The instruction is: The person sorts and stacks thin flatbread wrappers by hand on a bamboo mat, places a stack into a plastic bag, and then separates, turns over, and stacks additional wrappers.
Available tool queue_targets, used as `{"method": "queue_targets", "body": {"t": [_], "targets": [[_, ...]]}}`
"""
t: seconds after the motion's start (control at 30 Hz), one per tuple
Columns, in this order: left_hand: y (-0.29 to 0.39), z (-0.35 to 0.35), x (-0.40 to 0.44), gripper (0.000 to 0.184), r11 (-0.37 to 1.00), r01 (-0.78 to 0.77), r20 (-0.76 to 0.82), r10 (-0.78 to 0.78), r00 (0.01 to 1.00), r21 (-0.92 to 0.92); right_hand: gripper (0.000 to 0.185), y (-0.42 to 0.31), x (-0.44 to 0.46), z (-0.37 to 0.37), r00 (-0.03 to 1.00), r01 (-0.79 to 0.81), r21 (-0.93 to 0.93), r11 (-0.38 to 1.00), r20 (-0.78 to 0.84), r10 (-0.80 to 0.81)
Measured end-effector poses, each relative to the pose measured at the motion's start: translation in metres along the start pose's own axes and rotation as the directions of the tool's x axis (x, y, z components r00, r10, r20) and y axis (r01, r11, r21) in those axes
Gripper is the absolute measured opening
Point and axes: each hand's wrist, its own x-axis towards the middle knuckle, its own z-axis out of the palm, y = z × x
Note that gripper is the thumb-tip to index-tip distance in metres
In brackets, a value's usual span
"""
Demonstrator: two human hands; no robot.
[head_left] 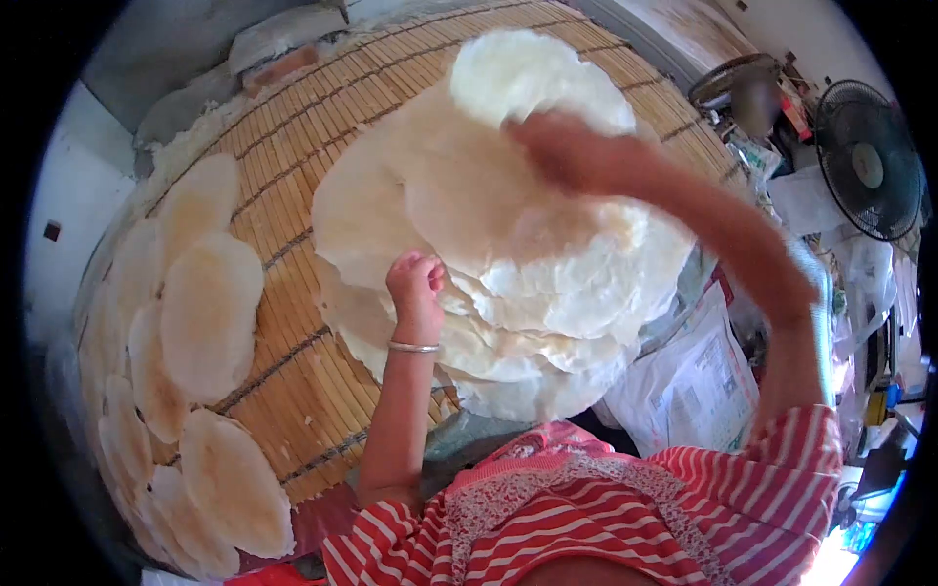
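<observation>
Many thin rounds make a pile (567, 283) mid-mat (318, 415), a whiter sheet (537, 78) at its twelve o'clock. The right hand (565, 153), blurred, is over the pile's one o'clock, by that sheet; I cannot tell its grip. The left hand (415, 276), fingers curled together, is at eight o'clock. Loose rounds (210, 317) lie toward nine; a fan (868, 161) stands near two.

The bright fisheye view curves into black corners (glare lower right), the right hand (562, 151) motion-blurred.

Red-and-white striped top (547, 527), short sleeves (366, 547), pale lace trim (567, 467); silver bangle (414, 348) on left wrist (418, 324).
</observation>
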Motion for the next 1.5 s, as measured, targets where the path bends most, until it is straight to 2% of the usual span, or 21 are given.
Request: {"method": "queue_targets", "body": {"t": [0.07, 0.13, 0.3, 0.4, 0.6, 0.7, 0.77, 0.9, 0.93, 0.97, 1.0, 1.03, 1.07, 1.1, 1.13, 1.17, 1.23, 1.3, 1.4, 1.47, 1.5], "targets": [[0.006, 0.004, 0.004, 0.011, 0.997, 0.078, -0.001, -0.078, 0.997, 0.014, 0.018, -0.025, 0.032, 0.067, 0.983, 0.009, 0.06, 0.998, 0.182, -0.02], [0.009, 0.002, 0.012, 0.012, 0.994, 0.092, 0.048, -0.095, 0.994, 0.051, 0.019, -0.038, 0.043, 0.113, 0.99, -0.043, 0.147, 0.988, 0.139, 0.022], [0.007, 0.004, 0.022, 0.011, 0.985, 0.01, 0.088, -0.026, 0.996, 0.174, 0.017, -0.045, 0.054, 0.113, 0.965, -0.123, 0.1, 0.987, 0.246, 0.095], [0.01, 0.009, 0.023, 0.011, 0.994, 0.027, 0.094, -0.037, 0.995, 0.101, 0.017, -0.041, 0.054, 0.115, 0.964, -0.13, 0.114, 0.985, 0.247, 0.098], [0.031, 0.021, 0.019, 0.012, 0.959, 0.248, 0.311, -0.196, 0.93, -0.136, 0.026, -0.038, 0.057, 0.115, 0.979, -0.088, 0.079, 0.993, 0.191, 0.071], [0.035, 0.023, 0.023, 0.014, 0.926, 0.313, 0.396, -0.212, 0.893, -0.211, 0.032, -0.045, 0.054, 0.092, 0.958, -0.044, 0.043, 0.998, 0.286, 0.03], [0.03, 0.023, 0.027, 0.017, 0.892, 0.344, 0.391, -0.216, 0.894, -0.293, 0.031, -0.048, 0.055, 0.09, 0.956, -0.126, 0.115, 0.985, 0.281, 0.089], [0.027, 0.027, 0.016, 0.022, 0.873, 0.345, 0.34, -0.227, 0.913, -0.344, 0.032, -0.013, 0.059, 0.106, 0.96, -0.234, 0.228, 0.945, 0.207, 0.188], [0.021, 0.024, 0.017, 0.023, 0.888, 0.35, 0.3, -0.261, 0.918, -0.297, 0.032, 0.026, 0.052, 0.128, 0.995, 0.013, 0.323, 0.946, -0.101, 0.021], [0.007, 0.017, 0.022, 0.024, 0.901, 0.354, 0.258, -0.29, 0.922, -0.252, 0.035, 0.046, 0.048, 0.109, 0.994, -0.086, 0.312, 0.946, -0.031, 0.101], [-0.002, 0.011, 0.026, 0.025, 0.91, 0.358, 0.213, -0.315, 0.925, -0.207, 0.036, 0.066, 0.042, 0.102, 0.959, -0.188, 0.508, 0.841, -0.088, 0.268], [-0.004, 0.008, 0.025, 0.025, 0.923, 0.333, 0.235, -0.287, 0.929, -0.191, 0.041, 0.074, 0.028, 0.058, 0.931, -0.341, 0.581, 0.739, 0.1, 0.351], [-0.005, 0.006, 0.024, 0.025, 0.934, 0.31, 0.258, -0.26, 0.931, -0.178, 0.046, 0.085, 0.016, 0.032, 0.849, -0.468, 0.544, 0.697, 0.058, 0.525], [-0.005, 0.005, 0.021, 0.025, 0.943, 0.287, 0.281, -0.233, 0.931, -0.167, 0.054, 0.104, -0.001, 0.007, 0.808, -0.454, 0.634, 0.626, -0.003, 0.589], [-0.005, 0.005, 0.02, 0.024, 0.941, 0.286, 0.262, -0.234, 0.936, -0.182, 0.027, 0.147, -0.017, -0.007, 0.85, -0.313, 0.55, 0.774, -0.201, 0.487], [-0.003, 0.004, 0.019, 0.022, 0.946, 0.26, 0.261, -0.205, 0.943, -0.196, 0.028, 0.188, -0.032, -0.026, 0.851, -0.256, 0.673, 0.694, -0.185, 0.492], [-0.002, -0.001, 0.015, 0.016, 0.952, 0.21, 0.25, -0.152, 0.956, -0.223, 0.019, 0.179, -0.057, -0.1, 0.878, -0.268, 0.609, 0.746, -0.165, 0.45], [-0.001, -0.004, 0.01, 0.01, 0.974, 0.088, 0.168, -0.053, 0.984, -0.21, 0.007, 0.163, -0.071, -0.182, 0.906, -0.159, 0.325, 0.932, -0.326, 0.268], [0.012, -0.007, -0.014, 0.011, 0.989, 0.037, 0.041, -0.032, 0.999, -0.145, 0.009, 0.098, -0.054, -0.193, 0.912, -0.227, 0.001, 0.974, -0.351, 0.213], [0.015, -0.011, -0.028, 0.01, 0.984, 0.109, 0.095, -0.095, 0.991, -0.144, 0.008, 0.108, -0.031, -0.145, 0.957, 0.178, 0.032, 0.984, -0.239, -0.165], [0.015, -0.013, -0.031, 0.01, 0.98, 0.141, 0.126, -0.123, 0.984, -0.143, 0.006, 0.101, -0.028, -0.109, 0.998, -0.04, 0.693, 0.72, 0.069, -0.011]]}}
